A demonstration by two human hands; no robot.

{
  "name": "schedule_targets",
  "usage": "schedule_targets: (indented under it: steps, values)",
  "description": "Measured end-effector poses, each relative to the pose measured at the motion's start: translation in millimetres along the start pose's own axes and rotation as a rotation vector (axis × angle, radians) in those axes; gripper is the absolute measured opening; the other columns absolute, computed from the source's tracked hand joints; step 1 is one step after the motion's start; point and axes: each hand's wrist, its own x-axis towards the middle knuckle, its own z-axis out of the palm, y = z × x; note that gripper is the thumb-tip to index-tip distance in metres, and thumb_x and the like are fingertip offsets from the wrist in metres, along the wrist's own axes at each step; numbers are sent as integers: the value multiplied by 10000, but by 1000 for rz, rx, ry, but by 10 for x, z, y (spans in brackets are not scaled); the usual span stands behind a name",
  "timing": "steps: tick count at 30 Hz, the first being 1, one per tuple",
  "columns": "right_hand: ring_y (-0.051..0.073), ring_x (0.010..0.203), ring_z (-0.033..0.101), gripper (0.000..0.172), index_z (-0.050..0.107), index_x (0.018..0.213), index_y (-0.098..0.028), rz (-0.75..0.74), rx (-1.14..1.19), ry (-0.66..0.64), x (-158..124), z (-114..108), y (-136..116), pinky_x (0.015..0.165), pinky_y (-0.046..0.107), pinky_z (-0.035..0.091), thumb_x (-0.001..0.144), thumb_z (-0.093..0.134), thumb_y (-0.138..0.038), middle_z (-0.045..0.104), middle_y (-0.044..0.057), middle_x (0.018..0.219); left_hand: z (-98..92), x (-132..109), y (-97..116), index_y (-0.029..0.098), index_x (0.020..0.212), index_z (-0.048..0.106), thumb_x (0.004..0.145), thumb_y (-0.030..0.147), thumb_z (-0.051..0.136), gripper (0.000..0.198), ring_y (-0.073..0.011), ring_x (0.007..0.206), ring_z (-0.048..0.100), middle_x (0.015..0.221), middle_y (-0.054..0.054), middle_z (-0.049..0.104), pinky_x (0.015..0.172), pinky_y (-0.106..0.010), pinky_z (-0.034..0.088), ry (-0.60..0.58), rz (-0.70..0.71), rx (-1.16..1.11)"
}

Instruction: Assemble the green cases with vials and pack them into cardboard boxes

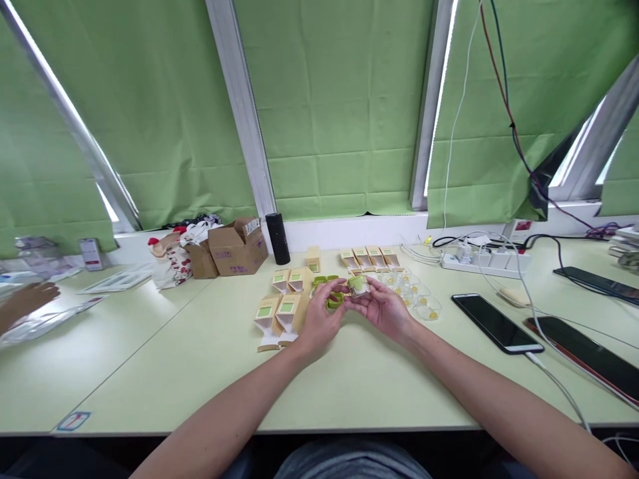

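Above the table, both hands hold a small clear case [358, 286] with something pale green inside. My right hand [384, 307] supports it from the right, fingers curled beneath it. The fingers of my left hand [323, 315] are bent and pinch its left side. Just behind and below my left hand are several small green containers [333, 299], partly hidden by the fingers. Right of my right hand lie several clear cups [427, 307] with yellow pieces in them. To the left stand small open tan cartons [287, 311] with green labels.
More tan cartons [368, 258] line the back. A black cylinder [277, 238] and a cardboard box [239, 247] stand by the wall. Phones [496, 322], cables and a power strip [484, 261] occupy the right. Another person's hand [32, 298] reaches in at far left.
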Motion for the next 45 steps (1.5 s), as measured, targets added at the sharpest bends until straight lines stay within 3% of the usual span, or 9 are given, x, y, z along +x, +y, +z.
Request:
schedule_targets:
  steps: [12,24,29,32,39,42,45]
  values:
    - [287,940,828,267,662,1176,-269,-2,8,32,-6,23,6,1022,555,627,914,704,-236,833,70,1006,-7,6,3,261,1380,645,997,301,698,389,-242,1198,692,1262,-102,700,1011,-402,570,-3,-16,11]
    - [257,948,758,523,688,1200,-287,-145,-137,63,-41,67,15,909,488,639,752,942,-374,790,45,1061,-22,-3,75,244,1409,617,1003,391,680,437,-277,1261,646,1385,-133,672,1029,-424,548,-31,-90,-16]
    - [244,979,728,643,648,1252,-304,-246,-279,97,-30,34,55,884,439,630,711,979,-408,747,49,1126,12,10,37,224,1500,536,946,477,760,648,-286,1245,653,1395,-149,676,1027,-426,547,-36,-188,-90]
    - [241,1006,710,691,635,1264,-304,-296,-377,117,-19,13,66,945,447,608,686,995,-423,725,53,1134,25,22,28,218,1509,528,904,507,812,727,-301,1279,647,1419,-158,674,1037,-428,545,-39,-212,-147]
    - [255,1121,654,781,606,1282,-317,-332,-457,83,-12,29,60,910,400,598,626,1025,-374,672,57,1151,32,54,5,199,1413,609,855,442,871,663,-292,1332,644,1481,-159,641,1127,-434,522,-68,-234,-337]
    - [261,1146,650,760,614,1276,-315,-353,-442,62,-39,69,39,907,394,595,635,1018,-379,671,59,1144,42,80,-53,189,1338,641,794,404,915,646,-286,1293,665,1383,-152,694,1125,-445,532,-59,-246,-404]
    - [266,1131,653,613,642,1260,-295,-393,-437,80,-78,114,-5,871,387,600,744,941,-434,689,77,1155,48,104,-107,183,1316,651,754,360,934,653,-278,1231,688,1267,-138,734,1086,-442,557,-53,-239,-437]
